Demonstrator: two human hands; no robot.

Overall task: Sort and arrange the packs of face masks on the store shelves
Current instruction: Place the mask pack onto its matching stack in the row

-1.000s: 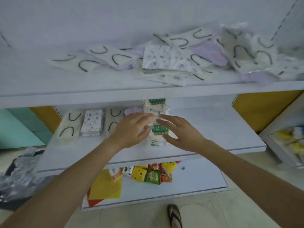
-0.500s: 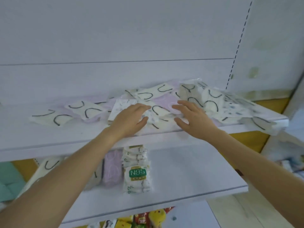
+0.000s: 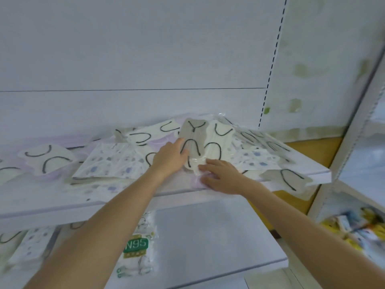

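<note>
This is a shop: white tiered display shelves (image 3: 62, 207) with a slotted upright (image 3: 270, 65) carry sealed packs of face masks (image 3: 116, 161) and N95 packs (image 3: 136, 246) as stock, with bright packaged goods (image 3: 354, 228) on a neighbouring shelf at right.

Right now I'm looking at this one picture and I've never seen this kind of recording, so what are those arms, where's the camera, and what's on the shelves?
There is no machine here. The two arms belong to a person, and the camera sits on their head, looking forward and down, so you see what they see. The upper shelf carries a jumble of loose mask packs, many with black ear loops, some dotted blue. The left hand grips the edge of a clear pack holding a grey and a cream mask, tilted up off the pile. The right hand lies open, fingertips touching that pack's lower corner. On the lower shelf lies an N95 pack.
</note>
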